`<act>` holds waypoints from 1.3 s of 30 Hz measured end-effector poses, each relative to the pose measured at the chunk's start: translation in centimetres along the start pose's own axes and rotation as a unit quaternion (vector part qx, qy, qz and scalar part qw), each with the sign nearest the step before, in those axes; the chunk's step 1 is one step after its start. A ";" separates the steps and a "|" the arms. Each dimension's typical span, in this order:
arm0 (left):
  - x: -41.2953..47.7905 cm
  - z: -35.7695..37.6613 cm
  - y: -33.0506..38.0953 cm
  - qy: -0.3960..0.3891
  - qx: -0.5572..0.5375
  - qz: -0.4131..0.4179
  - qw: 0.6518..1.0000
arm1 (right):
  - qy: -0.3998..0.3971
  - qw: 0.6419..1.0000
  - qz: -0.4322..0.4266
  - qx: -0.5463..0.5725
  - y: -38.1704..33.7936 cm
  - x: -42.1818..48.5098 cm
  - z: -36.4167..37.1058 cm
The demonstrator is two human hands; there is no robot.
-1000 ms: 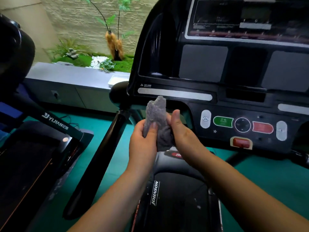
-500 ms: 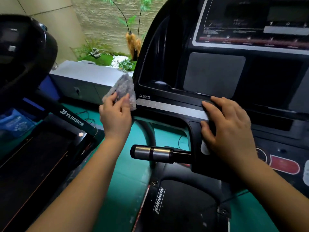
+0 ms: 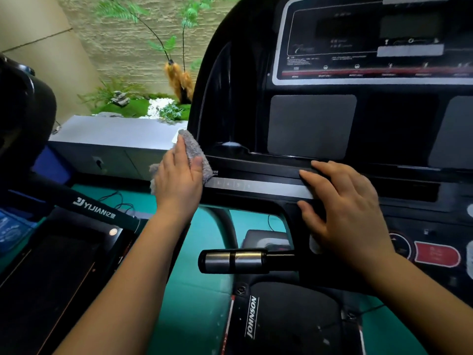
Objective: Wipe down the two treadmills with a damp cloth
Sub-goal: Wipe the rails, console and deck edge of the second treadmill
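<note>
Console-wiping step: left hand (image 3: pixel 179 185), fingers flat, pressed the grey cloth (image 3: pixel 195 151) beneath them onto the Johnson treadmill console (image 3: pixel 312 126) corner; right hand (image 3: pixel 345 213), fingers spread, braced it; next stroke should cross the silver strip (image 3: pixel 256 187) between.

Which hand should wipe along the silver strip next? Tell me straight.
Left. The left hand presses the grey cloth against the console's left end, where the silver strip begins. The right hand rests bare on the strip's other end, holding no cloth.
</note>
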State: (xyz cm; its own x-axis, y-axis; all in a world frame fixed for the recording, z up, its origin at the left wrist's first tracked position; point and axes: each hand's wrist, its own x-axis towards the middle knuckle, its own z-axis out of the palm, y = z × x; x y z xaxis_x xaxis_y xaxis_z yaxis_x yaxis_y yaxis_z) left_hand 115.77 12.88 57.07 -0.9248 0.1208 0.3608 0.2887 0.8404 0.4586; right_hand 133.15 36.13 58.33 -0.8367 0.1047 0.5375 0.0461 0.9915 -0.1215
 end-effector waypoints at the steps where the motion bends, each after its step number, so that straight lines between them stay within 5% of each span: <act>1: 0.8 -0.3 0.3 -0.012 0.002 0.006 1.000 | 0.000 1.000 0.002 -0.002 -0.1 0.0 0.0; 13: 12.0 -1.3 4.9 -0.023 -0.090 0.097 0.991 | -0.006 1.000 0.014 -0.025 -0.2 -0.2 0.1; 22: 20.0 -2.8 11.3 0.010 -0.013 0.225 0.974 | 0.000 1.000 0.006 -0.020 0.1 -0.2 0.5; 32: 21.2 -3.4 19.1 0.025 0.093 0.310 0.946 | 0.006 1.000 0.008 -0.020 0.3 -0.3 0.7; 39: 16.2 -0.8 17.1 0.025 0.028 0.316 0.948 | 0.004 1.000 0.012 -0.024 0.2 -0.2 0.6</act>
State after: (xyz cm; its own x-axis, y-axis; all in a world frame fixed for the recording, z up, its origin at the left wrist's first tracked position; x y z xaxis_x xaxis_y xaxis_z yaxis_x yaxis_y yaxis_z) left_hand 105.97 28.79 71.45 -0.5580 0.5866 0.5870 0.7666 0.6352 0.0939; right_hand 133.00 36.26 57.64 -0.8310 0.1295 0.5410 0.0923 0.9911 -0.0955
